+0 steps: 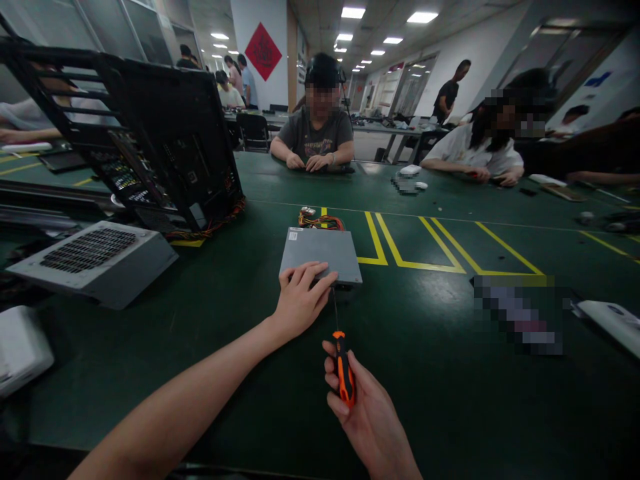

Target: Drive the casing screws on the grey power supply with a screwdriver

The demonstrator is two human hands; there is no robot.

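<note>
A grey metal box (pixel 323 248), with coloured cables bundled at its far side, lies on the green table. My left hand (pixel 303 300) rests on its near edge, fingers spread over the top. Below and to the right, my right hand (pixel 363 400) holds an orange and black screwdriver (pixel 344 373) by the handle. The screwdriver's shaft points away from me, its tip at the box's near face beside my left fingers. Whether the tip sits in a screw is too small to tell.
At the left stand an open black computer case (pixel 165 140) and a second grey box with a grille (pixel 95 253). A white object (pixel 23 350) lies at the left edge. Across the green table (pixel 425 373), people sit working. Yellow tape marks its surface.
</note>
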